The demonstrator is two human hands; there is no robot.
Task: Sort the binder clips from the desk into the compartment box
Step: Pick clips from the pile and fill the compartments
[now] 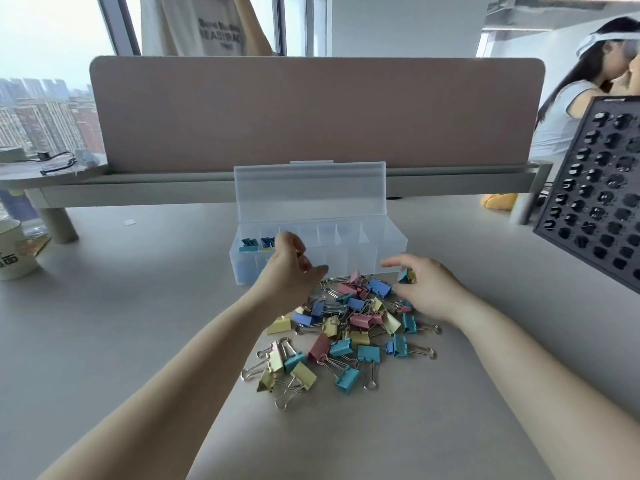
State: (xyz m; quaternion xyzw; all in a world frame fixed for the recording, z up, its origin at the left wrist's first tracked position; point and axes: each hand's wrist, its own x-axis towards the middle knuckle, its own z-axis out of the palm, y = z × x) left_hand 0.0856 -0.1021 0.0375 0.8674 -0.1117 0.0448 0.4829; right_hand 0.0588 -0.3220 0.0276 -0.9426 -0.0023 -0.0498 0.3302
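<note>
A heap of pastel binder clips point(346, 334), blue, teal, pink and yellow, lies on the grey desk just in front of a clear compartment box point(388, 244) with its lid standing open. Two blue clips point(258, 243) sit in the box's two leftmost compartments. My left hand point(289, 271) hovers at the box's front wall above the heap's left edge, fingers loosely curled, nothing visible in it. My right hand point(422, 285) is at the heap's far right, fingers pinched around a small blue and yellow clip point(406, 276).
A pink divider panel point(311, 109) and a low shelf stand behind the box. A white mug point(14, 251) sits at the left edge. A black perforated tray point(599, 199) leans in from the right. One person stands beyond the divider and another sits at the right.
</note>
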